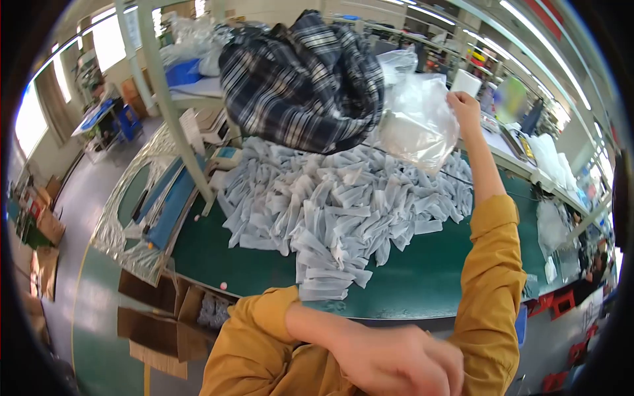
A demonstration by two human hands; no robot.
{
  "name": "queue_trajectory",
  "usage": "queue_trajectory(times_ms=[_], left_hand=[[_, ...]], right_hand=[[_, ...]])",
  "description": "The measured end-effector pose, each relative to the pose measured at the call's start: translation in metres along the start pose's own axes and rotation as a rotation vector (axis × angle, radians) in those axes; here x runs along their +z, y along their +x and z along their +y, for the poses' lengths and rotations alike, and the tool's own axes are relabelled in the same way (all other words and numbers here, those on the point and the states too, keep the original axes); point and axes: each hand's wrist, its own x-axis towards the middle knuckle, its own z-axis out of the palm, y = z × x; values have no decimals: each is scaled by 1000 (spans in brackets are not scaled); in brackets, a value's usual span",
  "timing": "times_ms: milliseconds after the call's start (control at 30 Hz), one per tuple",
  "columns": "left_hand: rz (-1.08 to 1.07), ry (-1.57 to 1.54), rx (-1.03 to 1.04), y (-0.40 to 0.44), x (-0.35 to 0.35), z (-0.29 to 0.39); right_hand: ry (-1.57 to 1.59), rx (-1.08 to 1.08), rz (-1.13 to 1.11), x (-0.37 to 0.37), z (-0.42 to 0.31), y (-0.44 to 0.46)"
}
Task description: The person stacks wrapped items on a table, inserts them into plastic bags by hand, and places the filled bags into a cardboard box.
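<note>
The clear plastic bag [419,122] is at 2 o'clock from the middle of the view, beyond the far edge of the pile and just beside the plaid cloth. The step in hand looks to be taking hold of this bag or drawing it along. Any further move of it seems to call for a steady grip on the thin film, and a path that keeps it off the cloth. Its long axis runs roughly from 11 to 5 o'clock, with a loose corner toward 5; which end opens cannot be told.

The right hand [465,112] pinches the bag's edge at the bag's own 2 o'clock, the arm stretched well out. The left hand [403,363], blurred at 5 o'clock, crosses in front of the body; whether it holds anything cannot be told.

The plaid cloth [297,92] bulks at 12 o'clock. Below it, a pile of whitish packets [330,211], pointing every way, covers the middle of the green counter [409,284]. An open cardboard box [195,343] stands at 8 o'clock.
</note>
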Motion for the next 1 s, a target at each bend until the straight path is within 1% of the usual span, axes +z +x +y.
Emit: queue_trajectory(times_ms=[33, 67, 133, 167, 233, 267, 333, 400, 467, 500, 533, 567, 600, 633, 667, 700, 800, 833, 933, 1000], left_hand=[[98, 51, -102, -12, -8, 12], [151, 179, -173, -21, -20, 17], [292, 224, -347, -45, -37, 20], [373, 197, -432, -55, -42, 19], [533, 145, -601, -71, -51, 16], [603, 154, -603, -77, -55, 15], [743, 181, -603, -85, -66, 15], [915, 319, -437, -101, -88, 3], [1015, 446, -207, -109, -117, -2], [1031, 369, -177, -112, -129, -1], [1049, 293, -151, -116, -139, 2], [1069, 216, -129, -118, -145, 3], [1021, 183, -231, -120, -146, 0], [967, 149, -334, -120, -147, -2], [911, 112, -436, -120, -146, -7], [966, 180, -633, -109, -140, -16], [1039, 186, -804, -122, -143, -65], [1109, 225, -693, -118, -136, -81], [1009, 523, -875, -115, -130, -99], [898, 576, -942, -109, -130, -115]], right_hand=[[-64, -62, 74, -4, 3, 12], [-86, -51, 41, -9, 0, 13], [-122, -31, -31, -6, -19, 10], [-188, -60, 101, -4, -37, 4], [53, -156, 229, -16, -58, 15], [174, -204, 292, -24, -67, 19], [246, -258, 250, -36, -111, -2], [260, -338, 181, -41, -153, -52], [221, -336, -33, -41, -174, -121], [163, -555, -175, -40, -174, -155], [140, -570, -372, -42, -187, -192], [65, -839, -418, -37, -181, -216], [14, -759, -528, -35, -177, -242], [19, -715, -581, -33, -167, -262], [10, -708, -560, -30, -154, -278], [-12, -673, -573, -31, -140, -292], [-41, -548, -624, -33, -105, -327], [-44, -499, -645, -38, -98, -336], [-32, -413, -472, -77, -83, -322], [-255, -464, -114, -112, -68, -291]])
